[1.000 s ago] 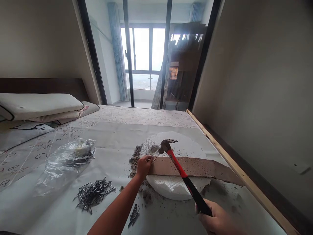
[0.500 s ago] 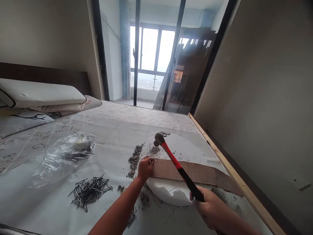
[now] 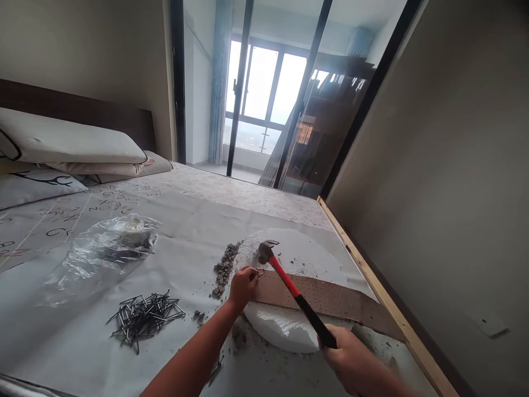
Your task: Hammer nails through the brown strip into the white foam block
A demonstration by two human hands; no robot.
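My left hand (image 3: 243, 286) pinches a small nail (image 3: 260, 272) at the left end of a brown perforated strip (image 3: 322, 298). The strip lies across a white foam disc (image 3: 285, 328). My right hand (image 3: 347, 358) is closed around the black grip of a claw hammer (image 3: 285, 286) with a red shaft. The steel hammer head (image 3: 266, 252) hangs just above the disc, close to the nail and apart from it. A heap of grey rubble (image 3: 224, 270) lies against the disc's left edge, next to my left hand.
A pile of several loose steel nails (image 3: 144, 317) and a crumpled plastic bag (image 3: 111, 253) lie to the left on a lettered sheet (image 3: 182, 231) covering a bed. Pillows (image 3: 70, 143) stand beyond them. A wooden batten (image 3: 384, 298) runs along the right edge, beside a wall.
The hammer head has dropped closer to the strip since half a second ago. The view has turned and tilted. My left hand stays at the strip's end.
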